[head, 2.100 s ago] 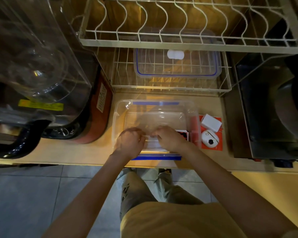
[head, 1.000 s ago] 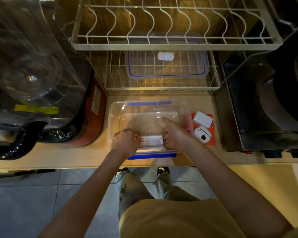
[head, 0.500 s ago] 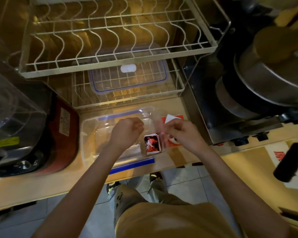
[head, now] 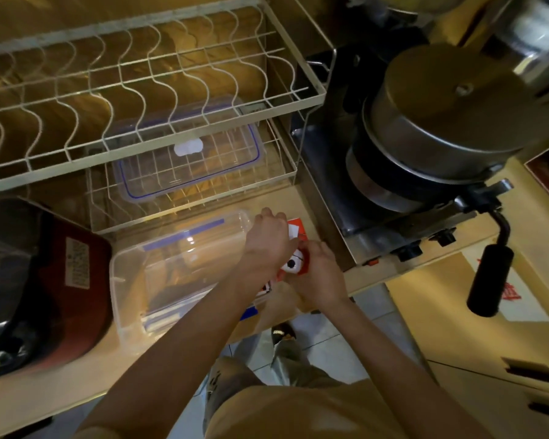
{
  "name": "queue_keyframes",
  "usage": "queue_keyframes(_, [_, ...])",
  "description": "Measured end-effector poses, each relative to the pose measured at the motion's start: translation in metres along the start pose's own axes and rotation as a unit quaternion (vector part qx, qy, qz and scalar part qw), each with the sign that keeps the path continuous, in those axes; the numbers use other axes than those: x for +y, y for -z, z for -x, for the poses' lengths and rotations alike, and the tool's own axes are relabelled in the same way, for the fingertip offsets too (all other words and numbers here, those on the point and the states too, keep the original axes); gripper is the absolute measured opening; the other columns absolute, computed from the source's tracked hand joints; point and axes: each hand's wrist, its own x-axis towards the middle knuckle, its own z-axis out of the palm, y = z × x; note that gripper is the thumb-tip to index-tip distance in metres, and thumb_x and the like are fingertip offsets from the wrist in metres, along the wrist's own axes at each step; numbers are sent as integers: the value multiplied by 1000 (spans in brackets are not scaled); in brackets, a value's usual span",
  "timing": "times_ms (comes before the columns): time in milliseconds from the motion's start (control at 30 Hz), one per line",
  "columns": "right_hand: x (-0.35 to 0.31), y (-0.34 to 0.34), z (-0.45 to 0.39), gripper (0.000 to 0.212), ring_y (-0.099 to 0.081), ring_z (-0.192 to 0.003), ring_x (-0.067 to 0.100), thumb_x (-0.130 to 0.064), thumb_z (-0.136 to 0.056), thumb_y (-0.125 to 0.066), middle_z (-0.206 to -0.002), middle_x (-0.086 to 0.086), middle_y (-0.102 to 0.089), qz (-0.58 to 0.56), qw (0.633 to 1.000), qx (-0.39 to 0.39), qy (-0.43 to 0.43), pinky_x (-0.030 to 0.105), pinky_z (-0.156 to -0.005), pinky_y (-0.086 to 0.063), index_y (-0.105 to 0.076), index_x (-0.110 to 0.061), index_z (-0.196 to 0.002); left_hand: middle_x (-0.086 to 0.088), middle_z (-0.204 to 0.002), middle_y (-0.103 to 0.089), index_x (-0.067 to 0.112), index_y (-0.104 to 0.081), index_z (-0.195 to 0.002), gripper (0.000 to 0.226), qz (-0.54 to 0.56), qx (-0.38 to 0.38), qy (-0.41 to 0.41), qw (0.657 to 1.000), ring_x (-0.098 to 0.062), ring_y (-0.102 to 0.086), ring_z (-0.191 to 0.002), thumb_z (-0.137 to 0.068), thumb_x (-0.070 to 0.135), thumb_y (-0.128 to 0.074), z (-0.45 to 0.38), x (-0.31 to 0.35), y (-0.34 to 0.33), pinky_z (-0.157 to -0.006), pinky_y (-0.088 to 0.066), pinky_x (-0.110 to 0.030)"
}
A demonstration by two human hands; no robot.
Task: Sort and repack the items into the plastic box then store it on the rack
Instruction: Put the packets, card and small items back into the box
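Plastic box sits open on the counter, below the wire rack; its lid lies on the rack's lower shelf at 12 o'clock. Versus 0.5 s ago both hands have left the box and moved to the red card at its 3 o'clock. Left hand is curled over the card, grasp unclear. Right hand pinches the round white device there.

left hand: out of plastic box, now over the red card at its right
right hand: moved right too, fingers at white round item
camera: swung right, scene tilted
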Motion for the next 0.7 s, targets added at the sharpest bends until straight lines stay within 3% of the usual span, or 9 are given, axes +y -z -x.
queue_keyframes(433, [11,2,-5,37,-54,-106,21,-29,-82,-64,-113,6,-58,-12,997,-20,75,25,-85,-38,-54,-14,-113,-20,-119,-46,6,-45,-120,54,-28,-8,64,998,-36,-50,-110,-80,37,-63,-13,11,-5,-83,-47,-38])
queue_keyframes(633, [8,11,-10,42,-54,-107,20,-21,-77,-68,-118,7,-53,-31,995,-55,79,16,-82,-34,-56,-12,-117,-20,-107,-52,3,-51,-107,52,80,14,57,995,-35,-53,-100,-72,39,-69,-9,4,7,-75,-44,-37])
queue_keyframes(700, [7,17,-14,40,-56,-105,21,-19,-75,-71,-115,8,-54,-24,994,-64,88,20,-84,-38,-59,-11,-112,-19,-105,-56,5,-54,-106,52,131,39,59,989,-33,-54,-99,-71,40,-70,-5,-3,18,-72,-42,-34])
